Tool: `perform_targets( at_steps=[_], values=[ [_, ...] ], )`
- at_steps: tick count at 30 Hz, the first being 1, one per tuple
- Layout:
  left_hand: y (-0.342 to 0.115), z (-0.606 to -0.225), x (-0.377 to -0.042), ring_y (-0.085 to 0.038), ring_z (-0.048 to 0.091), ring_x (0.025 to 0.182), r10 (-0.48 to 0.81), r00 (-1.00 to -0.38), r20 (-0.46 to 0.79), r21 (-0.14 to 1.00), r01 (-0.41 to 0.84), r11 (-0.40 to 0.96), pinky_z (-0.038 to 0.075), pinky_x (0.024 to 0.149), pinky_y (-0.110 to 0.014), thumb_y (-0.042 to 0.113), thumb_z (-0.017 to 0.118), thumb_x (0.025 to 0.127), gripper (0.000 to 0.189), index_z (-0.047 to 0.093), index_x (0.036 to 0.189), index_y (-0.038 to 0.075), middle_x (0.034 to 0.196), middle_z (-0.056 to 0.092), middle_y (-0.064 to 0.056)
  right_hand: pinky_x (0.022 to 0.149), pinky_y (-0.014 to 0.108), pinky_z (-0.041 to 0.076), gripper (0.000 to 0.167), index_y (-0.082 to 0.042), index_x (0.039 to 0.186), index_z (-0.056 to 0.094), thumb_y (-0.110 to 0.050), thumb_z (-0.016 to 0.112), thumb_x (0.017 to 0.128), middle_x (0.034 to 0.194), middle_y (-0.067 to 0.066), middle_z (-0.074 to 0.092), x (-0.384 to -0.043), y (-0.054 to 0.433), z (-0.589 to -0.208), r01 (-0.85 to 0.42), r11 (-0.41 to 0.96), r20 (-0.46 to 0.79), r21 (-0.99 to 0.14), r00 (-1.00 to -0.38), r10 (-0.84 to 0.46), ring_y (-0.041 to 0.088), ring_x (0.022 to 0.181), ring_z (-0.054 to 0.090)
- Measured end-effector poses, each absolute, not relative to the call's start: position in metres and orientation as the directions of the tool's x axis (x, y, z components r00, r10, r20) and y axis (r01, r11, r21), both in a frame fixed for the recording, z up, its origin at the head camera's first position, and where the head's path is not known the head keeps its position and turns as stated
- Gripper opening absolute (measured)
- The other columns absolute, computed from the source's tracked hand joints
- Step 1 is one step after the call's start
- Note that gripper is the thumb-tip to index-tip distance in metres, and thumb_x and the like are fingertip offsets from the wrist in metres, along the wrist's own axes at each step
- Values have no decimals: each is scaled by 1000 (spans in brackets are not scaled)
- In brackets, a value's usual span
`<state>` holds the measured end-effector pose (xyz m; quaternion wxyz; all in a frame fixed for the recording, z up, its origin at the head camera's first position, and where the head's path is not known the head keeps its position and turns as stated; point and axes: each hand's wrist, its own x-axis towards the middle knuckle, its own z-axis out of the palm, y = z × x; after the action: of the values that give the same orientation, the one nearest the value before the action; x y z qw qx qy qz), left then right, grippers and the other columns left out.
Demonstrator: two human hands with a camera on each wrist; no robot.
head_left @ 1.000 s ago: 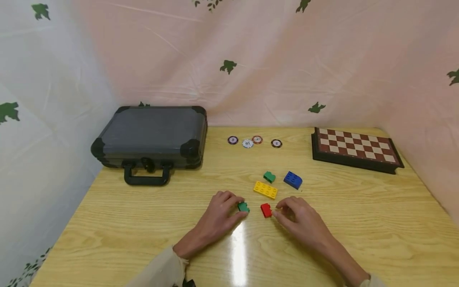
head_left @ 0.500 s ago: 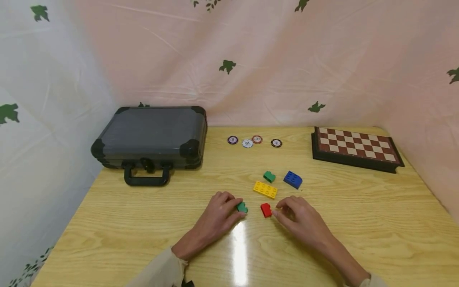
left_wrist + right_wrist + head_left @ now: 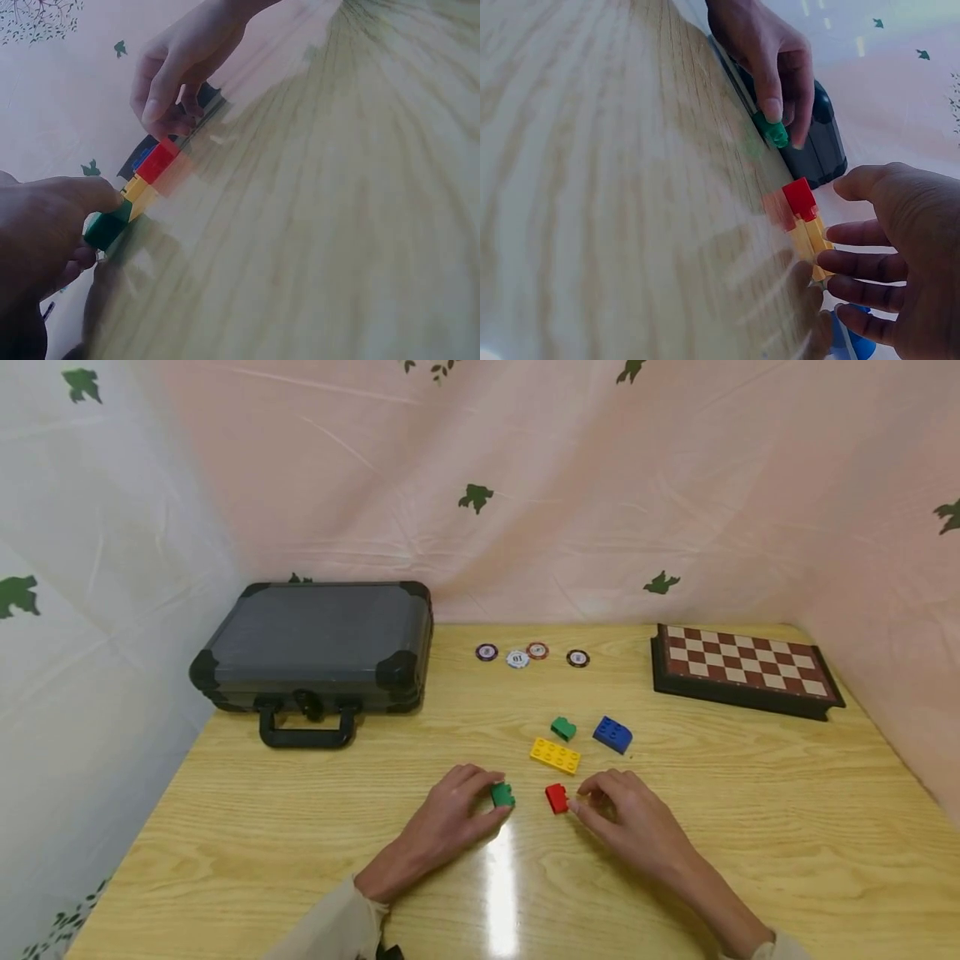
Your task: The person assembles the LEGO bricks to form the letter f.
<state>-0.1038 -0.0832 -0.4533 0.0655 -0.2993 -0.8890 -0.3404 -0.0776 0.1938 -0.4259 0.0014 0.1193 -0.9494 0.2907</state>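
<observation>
My left hand (image 3: 448,817) pinches a small green toy brick (image 3: 502,795) between thumb and fingers at the tabletop. In the right wrist view, that green brick (image 3: 774,132) shows below the left thumb. A red toy brick (image 3: 557,798) lies on its side on the table, right of the green one. Close by its right side is my right hand (image 3: 632,817), thumb and fingers loosely bent and apart. The right wrist view shows a gap between the right thumb (image 3: 859,182) and the red brick (image 3: 801,199). Behind lies a yellow brick (image 3: 555,756) with studs up.
Farther back are a second green brick (image 3: 563,729) and a blue brick (image 3: 612,735). Several poker chips, one white (image 3: 517,659), lie near the cloth backdrop. A grey case (image 3: 322,635) stands back left, a folded chessboard (image 3: 746,664) back right.
My left hand has slid slightly left with the green brick, widening the distance to the red one. The right hand and the red brick have stayed in place.
</observation>
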Motion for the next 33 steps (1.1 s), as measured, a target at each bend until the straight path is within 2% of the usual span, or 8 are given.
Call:
perform_targets(
  at_steps=[4,13,21,28,33],
  values=[
    [-85,-453,-104,-17,57,105,525,-798,296,546,593,592,51,88,-37,28,73,99,44,67,136,5,115,64,-4,78,39,51,21,-14,106,72,-33,74,98,93,-6,62,-78,194,-425,-223,800,63,-557,-972,-227,14,91,55],
    [-85,-456,-106,-17,62,108,520,-771,368,527,633,566,54,92,-36,25,78,94,34,72,123,9,114,69,-3,78,38,51,20,-15,105,72,-34,74,98,94,-8,62,-77,194,-426,-239,796,81,-556,-969,-234,12,91,55],
    [-80,-457,-106,-15,60,105,463,-816,346,557,576,598,52,91,-37,26,81,91,32,70,119,12,111,69,0,78,39,51,21,-15,105,72,-34,74,98,94,-7,62,-77,192,-426,-250,800,92,-545,-966,-240,14,92,54],
    [-73,-458,-105,-16,57,103,455,-831,320,577,552,602,50,92,-37,28,83,90,29,69,111,12,109,68,1,78,39,49,17,-15,105,72,-29,77,96,95,-5,60,-77,186,-428,-232,819,89,-525,-972,-218,16,90,51],
    [-70,-457,-103,-15,56,99,427,-857,288,601,509,616,50,89,-36,29,84,89,38,66,117,11,106,66,2,76,37,45,16,-15,102,72,-28,78,95,90,-5,57,-78,180,-430,-230,827,113,-513,-973,-201,16,86,48]
  ],
)
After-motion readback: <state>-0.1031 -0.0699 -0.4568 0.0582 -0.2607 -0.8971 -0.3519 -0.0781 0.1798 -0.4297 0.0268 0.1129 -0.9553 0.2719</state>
